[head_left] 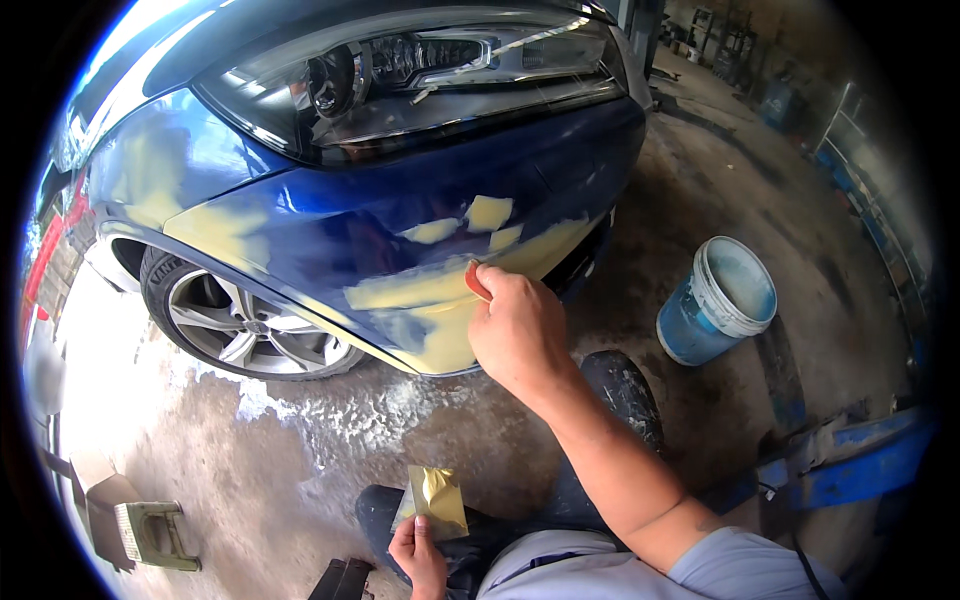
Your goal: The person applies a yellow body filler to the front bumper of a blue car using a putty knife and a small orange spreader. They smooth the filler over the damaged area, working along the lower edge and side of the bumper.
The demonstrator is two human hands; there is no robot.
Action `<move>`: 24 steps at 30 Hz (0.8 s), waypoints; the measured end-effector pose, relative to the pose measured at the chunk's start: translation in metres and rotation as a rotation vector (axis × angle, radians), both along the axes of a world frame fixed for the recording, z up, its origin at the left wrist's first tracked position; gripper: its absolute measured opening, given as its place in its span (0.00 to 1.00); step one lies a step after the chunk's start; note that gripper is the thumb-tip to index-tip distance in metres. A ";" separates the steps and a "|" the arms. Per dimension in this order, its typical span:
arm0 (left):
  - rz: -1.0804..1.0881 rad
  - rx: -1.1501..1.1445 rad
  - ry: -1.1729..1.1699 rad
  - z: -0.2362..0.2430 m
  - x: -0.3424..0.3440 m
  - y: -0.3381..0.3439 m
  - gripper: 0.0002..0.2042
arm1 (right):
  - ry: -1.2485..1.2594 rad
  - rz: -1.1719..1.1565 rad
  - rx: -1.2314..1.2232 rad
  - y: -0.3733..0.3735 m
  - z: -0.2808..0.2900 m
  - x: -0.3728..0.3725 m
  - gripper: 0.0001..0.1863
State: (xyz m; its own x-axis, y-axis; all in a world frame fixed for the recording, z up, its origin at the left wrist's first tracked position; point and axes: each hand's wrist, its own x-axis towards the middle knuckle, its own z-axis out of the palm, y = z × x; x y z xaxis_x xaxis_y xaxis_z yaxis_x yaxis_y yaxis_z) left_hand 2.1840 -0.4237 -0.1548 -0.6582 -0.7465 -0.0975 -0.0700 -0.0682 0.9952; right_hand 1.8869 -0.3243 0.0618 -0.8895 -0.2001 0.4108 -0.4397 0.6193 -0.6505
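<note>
My right hand (520, 325) is closed on a small red-orange spreader (478, 279), its edge at the yellow filler (415, 287) smeared across the blue bumper (340, 215). Smaller yellow patches sit just above, below the headlight (450, 70). Low in front of me, my left hand (418, 556) pinches the lower edge of a thin flat plate (408, 508), which bears a mound of yellow filler (438, 490). Whether the spreader's edge presses on the bumper is hard to tell. More filler covers the fender (150, 180) above the wheel.
A blue bucket (690, 325) with a whitish rim stands on the floor at the right. The car's wheel (245, 320) is at the left. A small stool (158, 535) and a cardboard box (98, 500) are at lower left. Blue metal equipment (860, 465) lies at far right.
</note>
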 end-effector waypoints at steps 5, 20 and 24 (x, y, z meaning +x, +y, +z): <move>0.026 -0.007 -0.017 0.001 0.012 -0.008 0.13 | 0.126 0.029 0.018 -0.033 -0.017 0.012 0.12; 0.044 0.051 -0.058 0.050 0.042 0.005 0.14 | 0.316 -0.120 0.126 -0.140 -0.052 0.046 0.08; 0.002 -0.006 -0.109 0.019 0.067 0.004 0.14 | 0.266 0.120 -0.017 -0.102 -0.059 0.040 0.03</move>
State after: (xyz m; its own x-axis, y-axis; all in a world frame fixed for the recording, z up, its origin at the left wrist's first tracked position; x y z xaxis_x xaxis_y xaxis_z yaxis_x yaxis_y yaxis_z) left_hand 2.2505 -0.4200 -0.1356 -0.6426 -0.7485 -0.1637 -0.1776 -0.0623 0.9821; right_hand 1.9271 -0.4259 0.0025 -0.7205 -0.2883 0.6307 -0.6658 0.5422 -0.5126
